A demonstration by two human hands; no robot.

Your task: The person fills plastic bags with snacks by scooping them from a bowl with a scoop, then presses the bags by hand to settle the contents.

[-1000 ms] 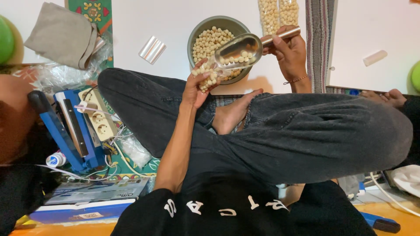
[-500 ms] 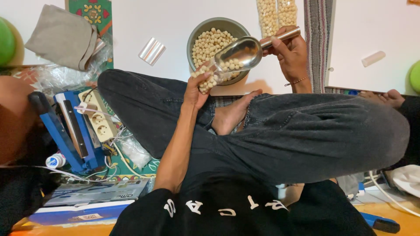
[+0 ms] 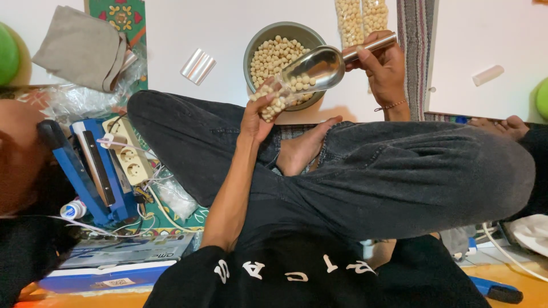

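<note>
Compared with a second ago the right hand [image 3: 383, 64], fist closed on the metal scoop [image 3: 315, 67], has tipped it steeper, so more pale balls slide into the small clear bag [image 3: 273, 98] pinched by the left hand [image 3: 255, 117] over the grey bowl [image 3: 260, 40].

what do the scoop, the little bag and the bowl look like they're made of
Scoop: polished metal, likely steel, with mirror-like reflections, held by the right hand. Bag, in the left hand: thin clear plastic, the pale balls showing through. Bowl: matte grey-green, perhaps plastic or enamel; unclear.
</note>
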